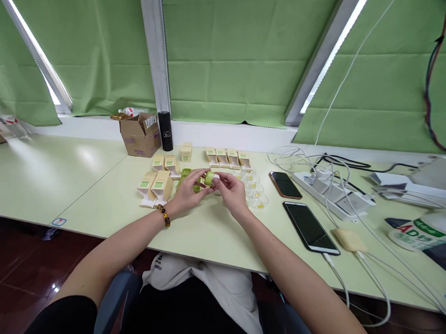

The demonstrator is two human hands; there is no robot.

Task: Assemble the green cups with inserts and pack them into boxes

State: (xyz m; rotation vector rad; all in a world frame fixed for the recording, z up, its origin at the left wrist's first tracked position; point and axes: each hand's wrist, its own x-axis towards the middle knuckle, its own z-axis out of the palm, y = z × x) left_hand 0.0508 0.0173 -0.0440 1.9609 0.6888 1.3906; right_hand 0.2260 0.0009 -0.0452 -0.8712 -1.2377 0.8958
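My left hand (pixel 190 190) and my right hand (pixel 232 192) meet over the pale green table (pixel 94 179), both gripping a small green jar with a white end (pixel 210 178). More small green jars (pixel 186 173) lie just behind my left hand. Beige cartons with green labels (pixel 157 185) stand to the left, and another row of cartons (pixel 228 158) stands further back. Clear plastic lids or trays (pixel 257 195) sit right of my right hand. A beaded bracelet (pixel 164 216) is on my left wrist.
A brown cardboard box (pixel 141 134) and a black cylinder (pixel 167 131) stand by the window sill. Two phones (pixel 310 227) (pixel 285 185) lie to the right, beside a white power strip (pixel 334 193) with many cables. Green blinds cover the windows.
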